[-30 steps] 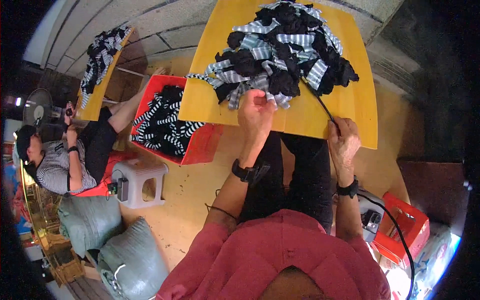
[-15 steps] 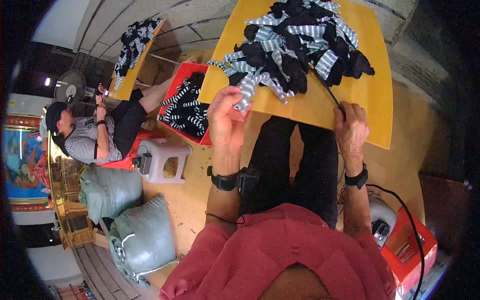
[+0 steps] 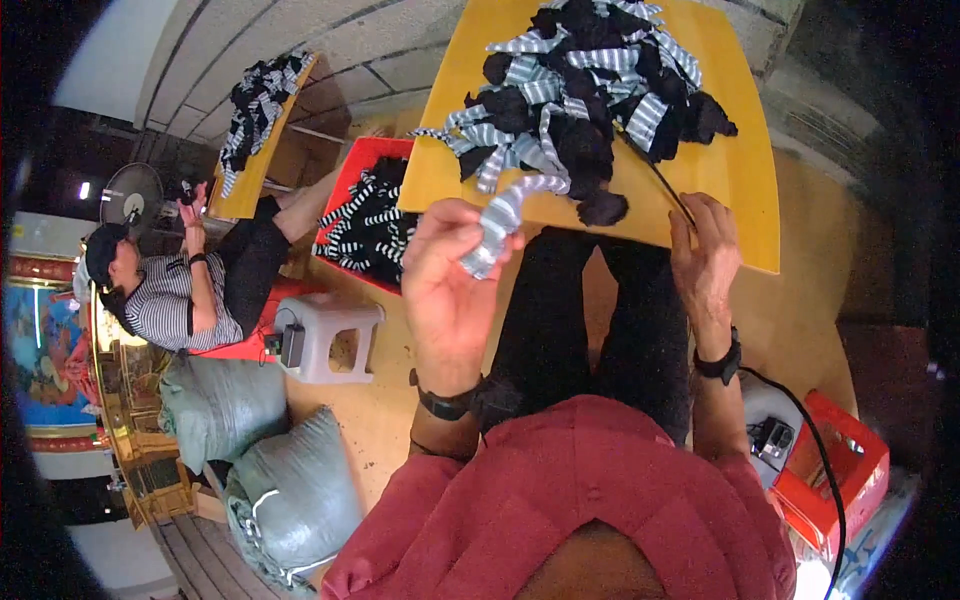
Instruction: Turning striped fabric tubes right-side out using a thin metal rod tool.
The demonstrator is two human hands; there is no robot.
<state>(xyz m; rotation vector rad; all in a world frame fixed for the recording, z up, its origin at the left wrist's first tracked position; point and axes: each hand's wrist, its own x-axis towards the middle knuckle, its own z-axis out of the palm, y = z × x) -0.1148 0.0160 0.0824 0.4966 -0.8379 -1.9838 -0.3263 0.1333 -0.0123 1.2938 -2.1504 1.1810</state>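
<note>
My left hand point(image 3: 450, 275) pinches the end of a grey-and-white striped knit piece point(image 3: 492, 240), which looks like a sock or tube of cloth. From my fingers it trails up to the near edge of a heap of striped and black knit pieces point(image 3: 580, 85). A black lump of cloth point(image 3: 603, 208) hangs at the table's near edge. My right hand point(image 3: 708, 250) is closed on a thin black rod point(image 3: 655, 175) resting on the yellow table point(image 3: 735, 215). The rod's far tip reaches the heap; its kind is unclear.
A red bin point(image 3: 340, 195) of black-and-white striped pieces stands left of the table. Further left, another person point(image 3: 190, 290) sits by a second table point(image 3: 262, 155) with a similar heap. Nearby are a grey stool point(image 3: 335, 325), stuffed sacks point(image 3: 300, 490) and, at right, a red stool point(image 3: 835, 460).
My left hand has drawn the striped piece nearer, stretching it out from the heap, and a black lump has come to the table's edge. My right hand stays on the rod.
</note>
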